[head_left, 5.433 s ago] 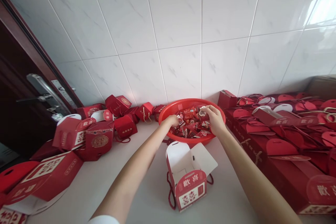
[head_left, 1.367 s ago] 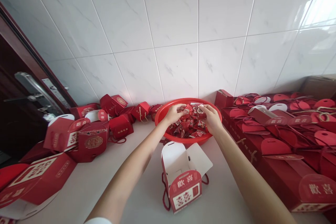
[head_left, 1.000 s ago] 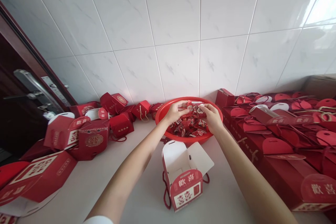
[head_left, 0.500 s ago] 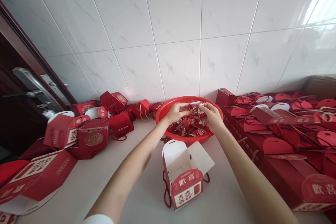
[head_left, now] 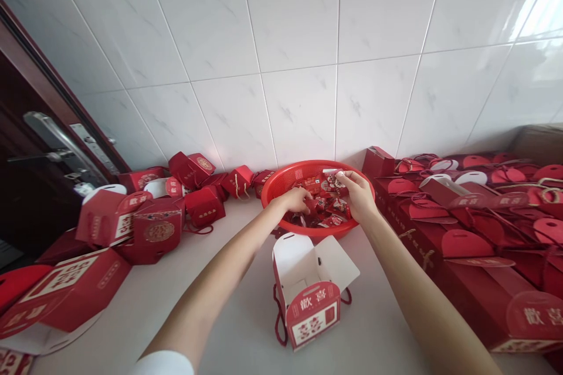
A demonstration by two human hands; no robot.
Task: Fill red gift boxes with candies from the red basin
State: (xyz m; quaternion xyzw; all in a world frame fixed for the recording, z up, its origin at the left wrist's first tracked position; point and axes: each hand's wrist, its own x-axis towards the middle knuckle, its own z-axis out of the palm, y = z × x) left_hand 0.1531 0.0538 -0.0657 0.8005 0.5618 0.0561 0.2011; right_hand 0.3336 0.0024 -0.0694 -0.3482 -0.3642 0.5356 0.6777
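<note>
In the middle of the head view, a red plastic basket [head_left: 363,220] holds many small red wrapped packets [head_left: 329,205]. My left hand [head_left: 296,200] reaches down inside the basket, its fingers bent and apart over the packets, with the tips partly hidden. At the basket's right side, my right hand [head_left: 357,192] pinches a small red packet [head_left: 332,179] with a white edge between thumb and fingers. Closer to me stands an open red gift box [head_left: 313,316] with a white inside, raised flaps and dark red cord handles. No packets show in the visible part of its inside.
Several red gift boxes [head_left: 158,228] lie scattered at the left, near a dark door with a metal handle [head_left: 65,140]. Rows of closely packed red boxes [head_left: 475,281] fill the right side. A white tiled wall [head_left: 299,111] rises behind the pale tabletop [head_left: 237,304].
My left hand has come away from the packet held in front of my right hand and gone down among the packets. My right hand still holds its packet, nearly in place.
</note>
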